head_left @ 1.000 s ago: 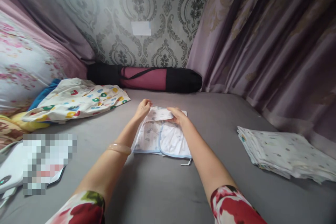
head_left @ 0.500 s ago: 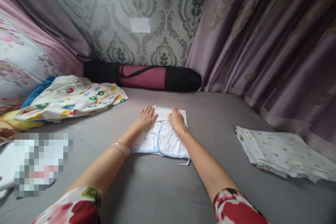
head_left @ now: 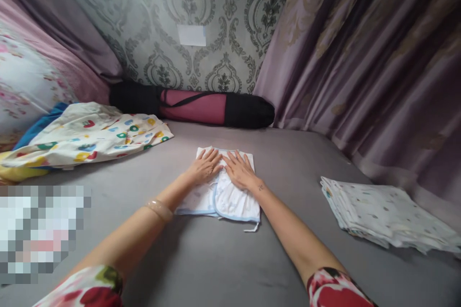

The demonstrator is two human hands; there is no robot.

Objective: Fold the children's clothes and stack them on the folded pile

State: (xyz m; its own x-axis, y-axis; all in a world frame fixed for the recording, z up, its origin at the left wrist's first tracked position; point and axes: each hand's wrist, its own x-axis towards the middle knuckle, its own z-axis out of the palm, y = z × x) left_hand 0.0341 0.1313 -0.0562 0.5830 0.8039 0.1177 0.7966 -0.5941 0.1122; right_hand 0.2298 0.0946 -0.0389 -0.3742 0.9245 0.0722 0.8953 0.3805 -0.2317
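Note:
A small white baby shirt (head_left: 236, 201) with light blue trim and a faint print lies folded on the grey bed sheet (head_left: 216, 259). Its sides are turned in, and a white tie string hangs off the lower right corner. My left hand (head_left: 206, 167) rests flat on the upper left part, fingers spread. Beside it, my right hand (head_left: 240, 171) lies flat on the upper right part, also with fingers apart. The two hands nearly meet over the middle and hide part of the cloth.
On the right sits a folded stack of printed white cloth (head_left: 385, 211). A cream patterned cloth (head_left: 97, 134) lies at the left, near a blurred-out item (head_left: 39, 235). Along the wall stretches a black and maroon roll bag (head_left: 194, 105). Curtains (head_left: 345, 57) hang at the right.
Both hands have slid inward over the shirt toward each other, and their fingers have spread. The view has shifted slightly. The shirt stays in place on the sheet.

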